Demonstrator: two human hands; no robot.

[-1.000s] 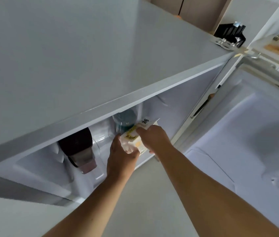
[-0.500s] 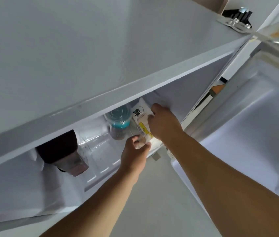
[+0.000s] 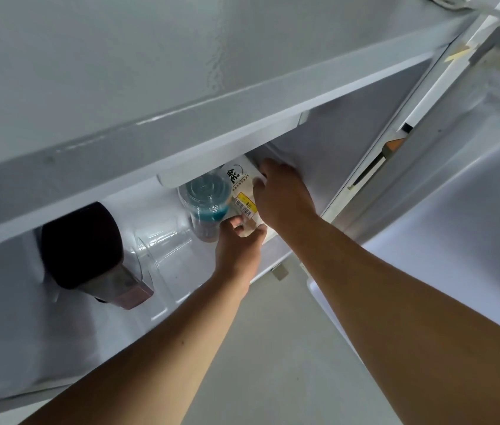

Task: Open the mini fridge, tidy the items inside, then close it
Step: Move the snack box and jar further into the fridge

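Note:
The white mini fridge (image 3: 181, 127) stands open and I look down into its top compartment. A white carton (image 3: 239, 179) with black characters and a yellow price sticker sits upright at the right side of the shelf. My right hand (image 3: 282, 197) wraps its top and right side. My left hand (image 3: 238, 243) grips its lower end. Touching the carton's left side stands a clear plastic cup (image 3: 209, 204) with blue liquid and a lid. A dark bottle (image 3: 89, 253) with a pinkish label leans at the left.
The fridge door (image 3: 457, 210) hangs open to the right, its white inner liner facing me. A clear shelf guard (image 3: 163, 246) curves between the dark bottle and the cup. Grey floor (image 3: 273, 348) lies below my arms.
Both hands have pushed the carton deeper and to the right inside the fridge, standing it beside the cup. My view has moved closer to the opening.

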